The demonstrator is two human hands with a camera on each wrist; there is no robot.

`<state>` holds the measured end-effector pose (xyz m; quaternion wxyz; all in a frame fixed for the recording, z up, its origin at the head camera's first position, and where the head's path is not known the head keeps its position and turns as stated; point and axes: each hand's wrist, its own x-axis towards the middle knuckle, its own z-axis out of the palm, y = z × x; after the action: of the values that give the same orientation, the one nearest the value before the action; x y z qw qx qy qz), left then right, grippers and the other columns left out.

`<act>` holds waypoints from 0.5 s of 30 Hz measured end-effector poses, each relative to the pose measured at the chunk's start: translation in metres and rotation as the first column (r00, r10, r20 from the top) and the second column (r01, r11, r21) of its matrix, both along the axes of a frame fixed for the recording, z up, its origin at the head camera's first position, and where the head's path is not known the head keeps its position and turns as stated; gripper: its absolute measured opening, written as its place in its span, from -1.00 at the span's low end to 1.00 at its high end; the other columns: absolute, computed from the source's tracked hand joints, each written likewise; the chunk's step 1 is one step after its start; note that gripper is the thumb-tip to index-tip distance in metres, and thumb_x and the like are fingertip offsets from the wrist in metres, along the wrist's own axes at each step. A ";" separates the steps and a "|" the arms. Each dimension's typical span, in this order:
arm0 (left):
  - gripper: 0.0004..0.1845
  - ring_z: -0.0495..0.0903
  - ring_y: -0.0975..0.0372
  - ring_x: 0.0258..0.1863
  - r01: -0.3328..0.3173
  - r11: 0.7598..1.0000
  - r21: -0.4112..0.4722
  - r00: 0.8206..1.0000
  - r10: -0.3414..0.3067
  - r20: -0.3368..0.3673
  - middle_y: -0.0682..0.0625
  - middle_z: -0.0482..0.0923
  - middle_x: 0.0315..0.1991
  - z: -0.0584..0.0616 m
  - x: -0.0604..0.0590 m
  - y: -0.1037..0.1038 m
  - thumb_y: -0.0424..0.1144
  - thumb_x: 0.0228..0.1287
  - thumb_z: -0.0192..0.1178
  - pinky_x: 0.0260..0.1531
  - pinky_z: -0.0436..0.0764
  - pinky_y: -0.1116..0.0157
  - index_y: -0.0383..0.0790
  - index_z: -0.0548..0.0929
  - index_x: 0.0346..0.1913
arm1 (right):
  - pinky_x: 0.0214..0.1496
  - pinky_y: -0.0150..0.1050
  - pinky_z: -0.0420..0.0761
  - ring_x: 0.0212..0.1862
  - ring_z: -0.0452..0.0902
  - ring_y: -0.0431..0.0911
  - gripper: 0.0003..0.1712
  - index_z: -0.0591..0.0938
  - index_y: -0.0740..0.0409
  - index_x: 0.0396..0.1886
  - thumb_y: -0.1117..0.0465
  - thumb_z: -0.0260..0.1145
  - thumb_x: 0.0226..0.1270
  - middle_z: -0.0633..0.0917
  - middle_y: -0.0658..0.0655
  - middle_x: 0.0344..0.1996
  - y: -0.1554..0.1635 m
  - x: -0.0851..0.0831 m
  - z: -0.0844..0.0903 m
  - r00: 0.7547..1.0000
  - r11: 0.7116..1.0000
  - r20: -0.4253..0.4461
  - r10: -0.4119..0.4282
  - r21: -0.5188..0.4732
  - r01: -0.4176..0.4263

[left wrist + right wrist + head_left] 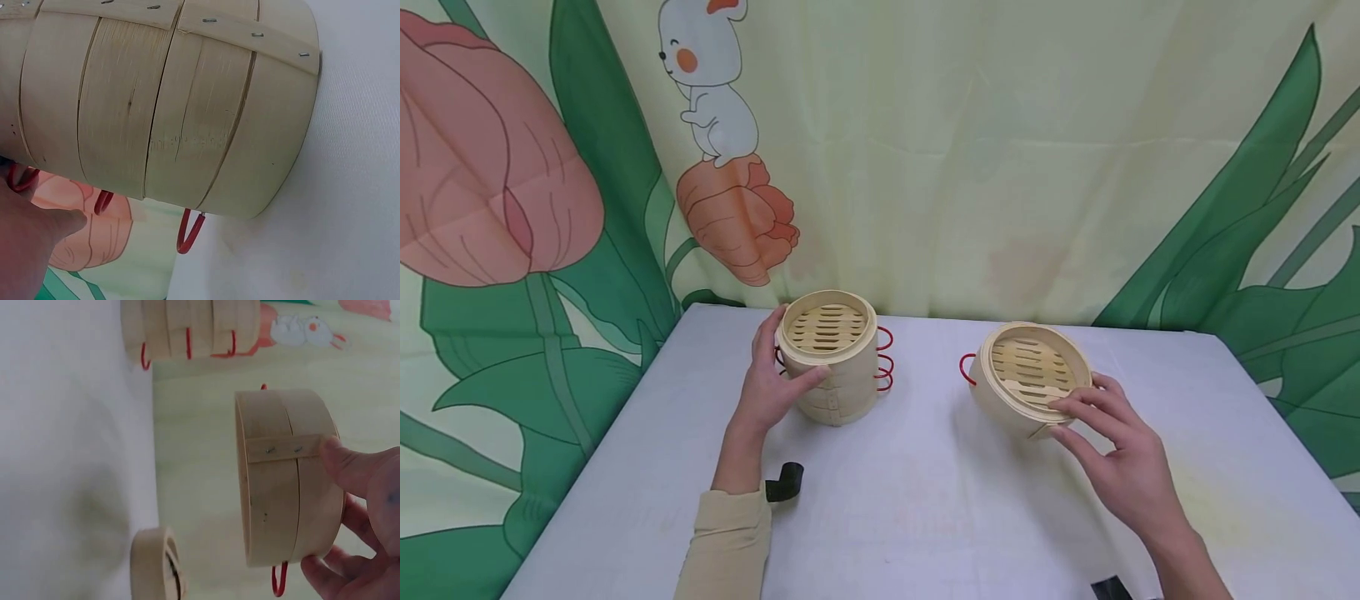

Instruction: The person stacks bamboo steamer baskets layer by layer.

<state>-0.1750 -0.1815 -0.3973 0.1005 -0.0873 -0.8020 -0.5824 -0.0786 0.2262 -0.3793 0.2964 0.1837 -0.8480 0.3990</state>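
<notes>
Evidently, the left hand (771, 375) grasps a tall round stack of pale bamboo steamer tiers with red side loops (838, 396), its thumb lying across the front just below the upper rim. That stack stands upright on the white cloth-covered worktop (917, 508), left of centre in the head view. Right of centre, the right hand (1120, 454) pinches the lower right edge of a single round pale bamboo steamer with a slatted inside (1032, 372); it is tilted and raised off the worktop, a red loop at its left. At the lower left of the right wrist view sits a small round pale wooden piece (147, 565). Behind everything hangs a pale green printed curtain (940, 192), a white rabbit figure (718, 92) at its upper left.
</notes>
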 end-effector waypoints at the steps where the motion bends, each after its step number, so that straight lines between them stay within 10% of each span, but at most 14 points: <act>1: 0.14 0.00 0.06 0.50 -0.001 1.000 -0.001 1.000 0.001 0.000 -0.02 -0.06 0.56 0.000 0.000 0.000 -0.13 0.08 0.53 0.34 0.08 -0.30 0.00 -0.01 0.62 | 0.34 -0.47 0.25 0.36 0.31 0.00 -0.46 0.78 0.26 -0.19 0.71 0.54 -0.24 0.64 0.03 -0.17 -0.004 -0.002 0.002 1.000 1.000 0.002 0.000 -0.003 0.000; 15: 0.13 0.01 0.07 0.49 0.008 1.000 0.017 1.000 -0.007 -0.013 -0.06 -0.09 0.55 -0.001 0.000 0.000 -0.14 0.09 0.52 0.36 0.06 -0.27 0.02 -0.01 0.62 | 0.26 -0.50 0.30 0.31 0.34 0.09 -0.60 0.78 0.29 -0.15 0.58 0.57 -0.05 0.66 0.10 -0.18 -0.052 -0.031 0.026 1.000 0.997 0.002 0.010 -0.075 -0.010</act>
<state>-0.1747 -0.1811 -0.3981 0.1044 -0.0934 -0.7961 -0.5888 -0.1098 0.1737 -0.3536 0.3000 0.1762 -0.8320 0.4322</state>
